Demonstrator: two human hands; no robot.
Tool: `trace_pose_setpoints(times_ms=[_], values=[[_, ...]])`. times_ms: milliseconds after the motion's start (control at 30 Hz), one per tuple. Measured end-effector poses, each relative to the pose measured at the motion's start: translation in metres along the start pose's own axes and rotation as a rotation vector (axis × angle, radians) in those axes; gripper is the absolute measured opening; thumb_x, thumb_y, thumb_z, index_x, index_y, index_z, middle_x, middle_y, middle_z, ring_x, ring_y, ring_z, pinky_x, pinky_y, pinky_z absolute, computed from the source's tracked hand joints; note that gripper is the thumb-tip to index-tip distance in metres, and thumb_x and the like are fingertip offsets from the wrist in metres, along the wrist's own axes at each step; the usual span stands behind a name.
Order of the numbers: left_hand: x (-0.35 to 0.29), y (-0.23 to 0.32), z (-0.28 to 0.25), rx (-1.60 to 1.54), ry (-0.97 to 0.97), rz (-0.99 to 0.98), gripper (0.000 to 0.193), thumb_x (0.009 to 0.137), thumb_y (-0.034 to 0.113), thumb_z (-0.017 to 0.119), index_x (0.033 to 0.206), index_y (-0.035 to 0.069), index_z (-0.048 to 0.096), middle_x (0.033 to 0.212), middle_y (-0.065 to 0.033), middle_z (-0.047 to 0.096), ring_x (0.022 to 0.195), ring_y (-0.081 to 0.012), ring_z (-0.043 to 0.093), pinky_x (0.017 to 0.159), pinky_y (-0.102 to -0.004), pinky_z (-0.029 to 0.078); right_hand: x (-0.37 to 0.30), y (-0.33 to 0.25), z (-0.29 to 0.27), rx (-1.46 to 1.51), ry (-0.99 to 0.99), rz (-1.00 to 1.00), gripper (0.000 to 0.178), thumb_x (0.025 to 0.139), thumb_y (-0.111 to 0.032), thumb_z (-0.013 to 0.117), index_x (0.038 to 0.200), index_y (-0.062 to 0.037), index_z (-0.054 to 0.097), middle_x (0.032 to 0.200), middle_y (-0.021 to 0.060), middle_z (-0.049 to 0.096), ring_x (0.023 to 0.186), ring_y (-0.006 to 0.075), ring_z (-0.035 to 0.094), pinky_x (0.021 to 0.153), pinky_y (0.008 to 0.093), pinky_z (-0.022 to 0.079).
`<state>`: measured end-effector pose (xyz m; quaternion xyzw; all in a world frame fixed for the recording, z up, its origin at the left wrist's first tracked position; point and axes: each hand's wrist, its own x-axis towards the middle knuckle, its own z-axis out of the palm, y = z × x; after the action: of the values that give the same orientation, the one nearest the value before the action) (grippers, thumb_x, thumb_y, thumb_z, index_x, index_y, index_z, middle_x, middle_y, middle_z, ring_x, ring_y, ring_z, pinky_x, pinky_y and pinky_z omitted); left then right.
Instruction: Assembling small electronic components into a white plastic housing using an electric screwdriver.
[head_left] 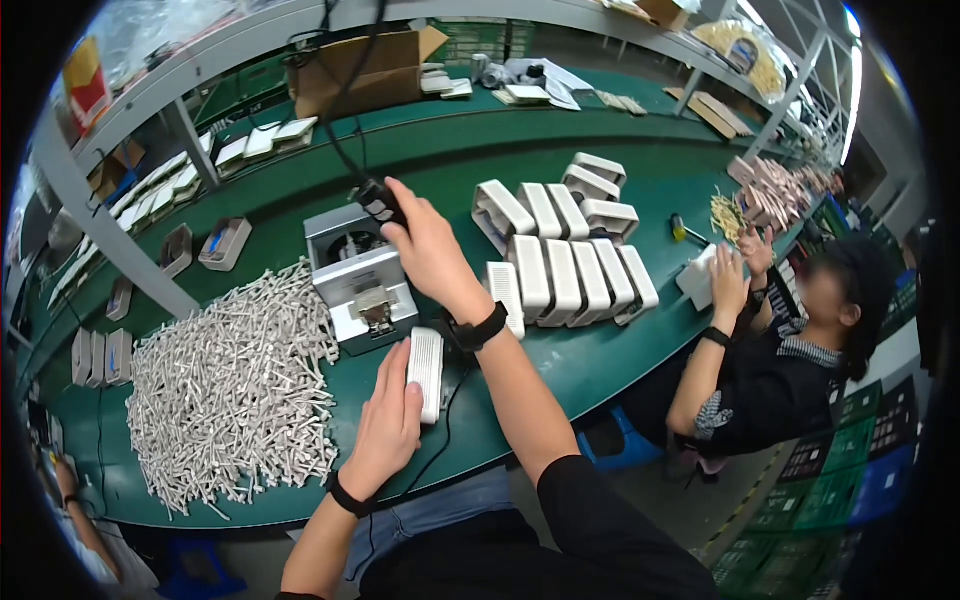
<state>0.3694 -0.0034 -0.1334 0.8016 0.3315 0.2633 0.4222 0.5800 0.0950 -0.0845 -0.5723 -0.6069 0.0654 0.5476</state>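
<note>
1. White screw-like parts (235, 390) are heaped on the bench (475, 430).
2. What appears to be an electric screwdriver (379, 201) is enclosed in the right hand's (432, 250) grip, beside a grey machine (355, 272).
3. On the bench, a ribbed white housing (427, 370) is touched by the left hand (383, 425), its grip unclosed, fingers straight.
4. White housings (565, 280) are ranked farther right.

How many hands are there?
5: your left hand on a white case, your right hand holding a black tool, a co-worker's two hands at right, one more hand far left. Others may be hidden.
</note>
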Motion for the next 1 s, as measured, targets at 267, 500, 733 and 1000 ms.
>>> trace_pose_setpoints(times_ms=[267,500,733,1000], values=[[0.048,0.012,0.024,-0.173,-0.029,-0.110,0.059,0.114,0.024,0.039,0.165,0.001,0.022,0.165,-0.0244,0.034,0.064,-0.0295,0.069,0.050,-0.0342,0.058,-0.055,0.015,-0.147,-0.712,0.029,0.092,0.058,0.097,-0.024,0.074,0.147,-0.0028,0.055,0.139,0.0235,0.062,0.129,0.0425,0.058,0.108,0.0492,0.047],[0.074,0.030,0.057,-0.245,-0.098,-0.061,0.060,0.114,0.024,0.038,0.166,0.001,0.019,0.165,-0.0280,0.032,0.064,-0.0315,0.068,0.052,-0.0366,0.059,-0.098,0.116,-0.263,-0.976,0.035,0.619,0.066,0.098,-0.043,0.072,0.150,-0.0082,0.053,0.144,0.0217,0.061,0.133,0.0440,0.056,0.111,0.0522,0.046],[0.084,0.034,0.047,0.187,0.071,0.191,0.065,0.109,0.023,0.050,0.164,0.000,0.025,0.153,-0.0300,0.042,0.076,-0.0418,0.070,0.066,-0.0457,0.060,-0.021,0.161,-0.298,-0.950,-0.134,0.263,0.069,0.092,-0.038,0.077,0.149,-0.0057,0.055,0.141,0.0248,0.062,0.130,0.0453,0.059,0.106,0.0477,0.051],[0.229,0.071,0.049,0.415,0.068,0.240,0.069,0.097,0.028,0.064,0.145,-0.014,0.039,0.136,-0.0367,0.049,0.101,-0.0537,0.069,0.088,-0.0556,0.060,0.034,0.193,-0.282,-1.177,-0.399,0.440,0.047,0.080,-0.034,0.085,0.116,-0.0049,0.075,0.112,0.0197,0.075,0.107,0.0388,0.073,0.089,0.0491,0.061]])
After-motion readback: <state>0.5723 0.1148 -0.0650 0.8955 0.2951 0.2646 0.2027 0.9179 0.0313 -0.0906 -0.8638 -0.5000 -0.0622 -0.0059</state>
